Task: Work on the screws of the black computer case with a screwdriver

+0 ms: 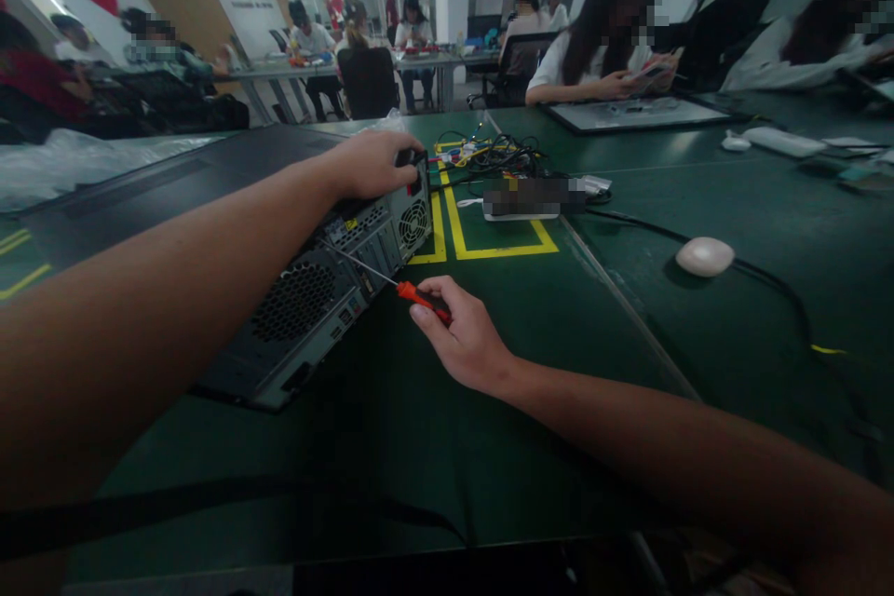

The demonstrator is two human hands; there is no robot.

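A black desktop computer case [244,158] lies on its side, its grey rear panel [381,242] with vents and ports turned toward me. My left hand [373,166] reaches across it and grips the upper rear corner, thumb bent over the edge; some of its fingers are hidden. In my right hand [465,331] is a screwdriver [413,291] with a red and black handle, fingers closed round it. Its thin metal shaft points up and left to the rear panel. The tip lies close to the panel beside my left forearm, and I cannot tell whether it touches a screw.
Behind the case, tangled cables [499,154] and a power strip [523,203] lie on the green table [601,372]. A pale computer mouse [705,256] rests beside a black cable at right. Clear plastic wrap [76,168] lies at left. Other people sit across and beyond the table.
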